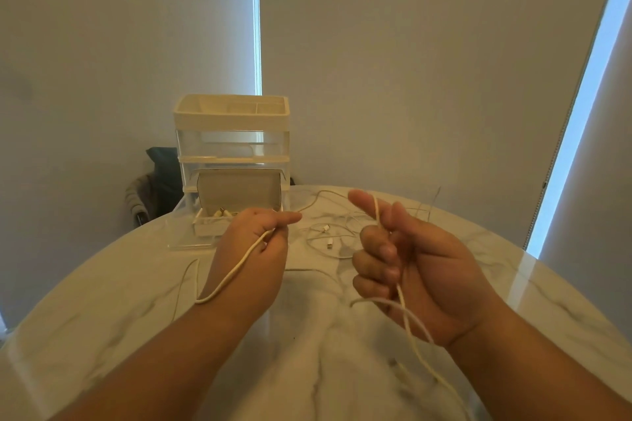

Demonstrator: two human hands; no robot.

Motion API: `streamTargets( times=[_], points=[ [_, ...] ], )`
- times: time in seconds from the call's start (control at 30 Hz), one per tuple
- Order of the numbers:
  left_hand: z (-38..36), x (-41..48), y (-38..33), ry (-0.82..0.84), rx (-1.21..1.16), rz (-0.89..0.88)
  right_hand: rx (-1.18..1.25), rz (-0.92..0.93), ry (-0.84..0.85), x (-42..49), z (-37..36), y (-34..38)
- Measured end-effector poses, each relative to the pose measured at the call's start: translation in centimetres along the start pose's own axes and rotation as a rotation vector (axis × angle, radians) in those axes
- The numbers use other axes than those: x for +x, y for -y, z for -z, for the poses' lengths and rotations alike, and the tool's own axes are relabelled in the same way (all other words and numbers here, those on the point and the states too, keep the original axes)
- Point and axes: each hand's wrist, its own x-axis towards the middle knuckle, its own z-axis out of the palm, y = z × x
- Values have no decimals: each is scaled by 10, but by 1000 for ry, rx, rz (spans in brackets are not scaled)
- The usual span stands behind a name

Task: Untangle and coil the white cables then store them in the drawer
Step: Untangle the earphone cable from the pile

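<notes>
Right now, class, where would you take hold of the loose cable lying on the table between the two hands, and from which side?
Probably just behind its plug, pinching from above. The cable lies flat on the table in crossing loops, so the free plug end should pull out with the least snagging.
</notes>
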Motion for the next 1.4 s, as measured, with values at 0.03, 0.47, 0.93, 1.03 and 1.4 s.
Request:
streamTargets(
  times=[0.03, 0.47, 0.93, 1.03, 1.4],
  points=[
    [0, 0, -1, 0, -17, 29, 16, 18, -25, 1, 2, 2],
    [-1, -15, -15, 208, -363, 127, -551, 37, -657, 11, 16, -3],
    [-22, -20, -14, 422, -161, 58, -392, 140, -722, 12, 17, 7],
    [-19, -16, -6, 396, -162, 124, -333, 233, -804, 11, 24, 15],
    [-9, -4, 11, 110, -76, 269, -392, 7, -777, 3, 42, 33]
  ],
)
